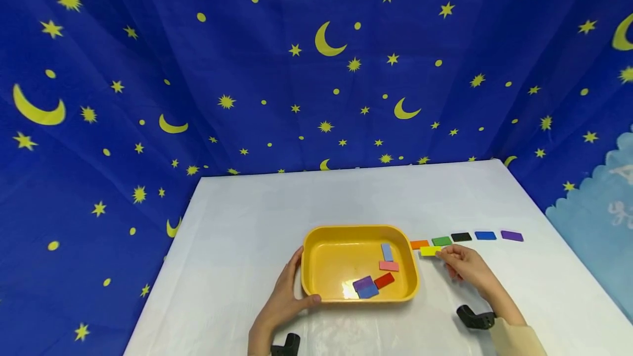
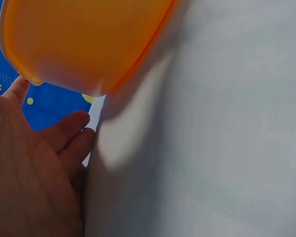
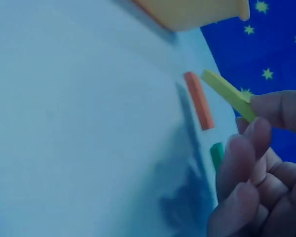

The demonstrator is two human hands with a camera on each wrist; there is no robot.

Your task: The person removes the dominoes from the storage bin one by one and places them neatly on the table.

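On the white bench, whose cover is smooth with faint creases, there is a yellow tray, shiny like plastic and rectangular with rounded corners. The left hand is at the tray's left end; its fingers are spread apart, and the thumb touches the rim at the near left corner. The right hand has thumb and forefinger clamped on the yellow block, a thin, flat rectangle with matt faces, which is held above the bench between the tray and the right edge. Just beyond it lie the orange block and the green block; from there the black block, the blue block and the purple block continue the row, apart, towards the bench's right edge. Inside the tray, in its right half, are light blue, pink, red, second purple and second blue pieces of similar flat shape. Behind the far edge hangs a dark blue cloth printed with yellow stars and moons.
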